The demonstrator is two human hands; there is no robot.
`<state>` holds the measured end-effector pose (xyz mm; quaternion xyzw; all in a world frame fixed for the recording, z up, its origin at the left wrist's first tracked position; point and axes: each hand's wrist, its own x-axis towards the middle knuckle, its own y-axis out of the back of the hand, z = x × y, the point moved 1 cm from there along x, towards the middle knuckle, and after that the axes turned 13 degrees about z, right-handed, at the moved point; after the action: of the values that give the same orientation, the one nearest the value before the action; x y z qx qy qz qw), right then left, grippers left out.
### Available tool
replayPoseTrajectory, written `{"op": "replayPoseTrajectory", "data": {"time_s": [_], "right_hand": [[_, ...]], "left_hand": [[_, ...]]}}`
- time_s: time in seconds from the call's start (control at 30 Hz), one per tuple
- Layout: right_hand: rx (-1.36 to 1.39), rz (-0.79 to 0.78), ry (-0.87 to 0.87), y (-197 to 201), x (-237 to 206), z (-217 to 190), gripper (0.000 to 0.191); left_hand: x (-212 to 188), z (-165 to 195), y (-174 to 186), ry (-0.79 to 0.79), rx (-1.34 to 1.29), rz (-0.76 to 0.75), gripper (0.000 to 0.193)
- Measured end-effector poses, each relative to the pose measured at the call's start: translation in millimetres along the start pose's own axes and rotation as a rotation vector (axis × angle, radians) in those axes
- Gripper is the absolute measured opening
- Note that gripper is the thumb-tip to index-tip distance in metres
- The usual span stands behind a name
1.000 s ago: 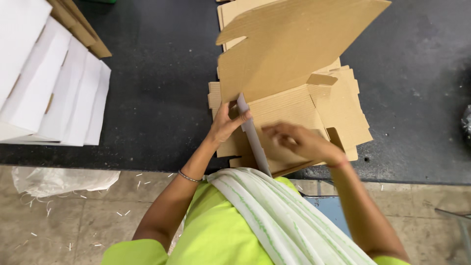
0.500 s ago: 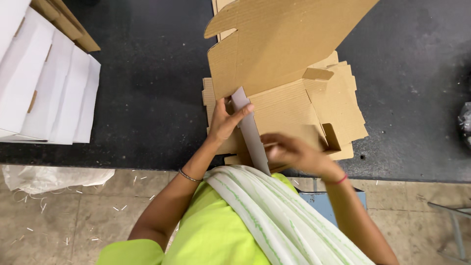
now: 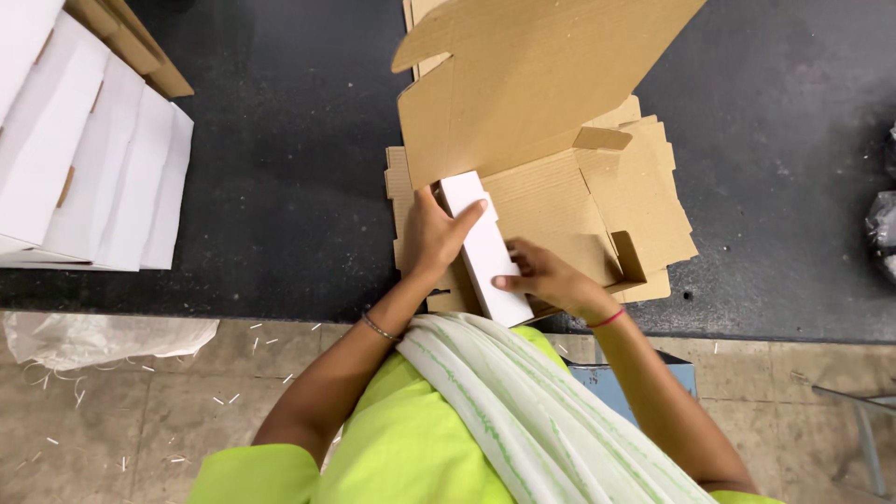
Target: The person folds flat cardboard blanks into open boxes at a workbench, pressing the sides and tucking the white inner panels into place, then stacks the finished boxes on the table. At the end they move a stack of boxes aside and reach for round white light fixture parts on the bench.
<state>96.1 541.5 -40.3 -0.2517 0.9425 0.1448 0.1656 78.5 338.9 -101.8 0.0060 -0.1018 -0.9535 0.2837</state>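
the dark table (image 3: 280, 187) fills the view, and on it sits a stack of flat brown cardboard blanks (image 3: 644, 201) with one big flap standing up at the far side. off to the left edge, a pile of white folded boxes (image 3: 84, 159) — four or five layers, hard to count exactly — well apart from the work. now the one piece in hand: a long narrow white carton (image 3: 485, 247), lying slantwise over the brown stack near the table's front edge. left hand (image 3: 434, 233) has its grip closed around the upper end, fingers wrapped over the top face. right hand (image 3: 546, 275) presses the lower end, thumb and fingertips pinching the side — so both hands hold that single carton. it looks light and stiff but thin-walled, likely to crease if squeezed mid-span, so the ends and edges seem the safest places to hold. one bangle on each wrist.
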Motion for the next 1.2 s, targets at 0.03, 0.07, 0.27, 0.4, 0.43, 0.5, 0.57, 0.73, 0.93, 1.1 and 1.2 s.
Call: {"op": "replayPoseTrajectory", "data": {"time_s": [0.03,0.07,0.27,0.4,0.43,0.5,0.57,0.73,0.93,1.1,1.2], "right_hand": [[-0.124,0.109,0.010,-2,-3,-2,0.058],[-0.248,0.217,0.019,-4,-7,-5,0.063],[-0.762,0.498,0.487,-47,-40,-6,0.057],[-0.960,0.547,0.434,-49,-30,4,0.040],[-0.978,0.565,0.393,-38,-29,6,0.038],[-1.010,0.606,0.305,-2,-32,10,0.035],[-1.078,0.671,0.273,35,-39,14,0.033],[-1.008,0.691,0.473,59,-38,29,0.021],[-0.990,0.777,0.486,46,-38,30,0.028],[-0.974,0.746,0.385,52,-40,20,0.024],[-0.995,0.651,0.254,54,-41,11,0.021]], "left_hand": [[0,-5,-4,-0.054,0.022,0.056,0.074],[0,-11,-9,-0.079,-0.005,0.083,0.068],[6,-42,-35,-0.146,0.044,0.235,0.047],[9,-27,-37,-0.270,0.184,0.250,0.049],[6,-20,-32,-0.310,0.221,0.227,0.053],[-16,-10,-10,-0.107,0.252,0.151,0.053],[-64,1,8,0.136,0.008,-0.087,0.049],[-106,41,-12,-0.701,0.106,-0.481,0.043],[-29,49,-58,-0.946,0.528,-0.543,0.045],[-15,52,-61,-0.948,0.514,-0.674,0.043],[-11,52,-66,-0.966,0.486,-0.737,0.040]]}}
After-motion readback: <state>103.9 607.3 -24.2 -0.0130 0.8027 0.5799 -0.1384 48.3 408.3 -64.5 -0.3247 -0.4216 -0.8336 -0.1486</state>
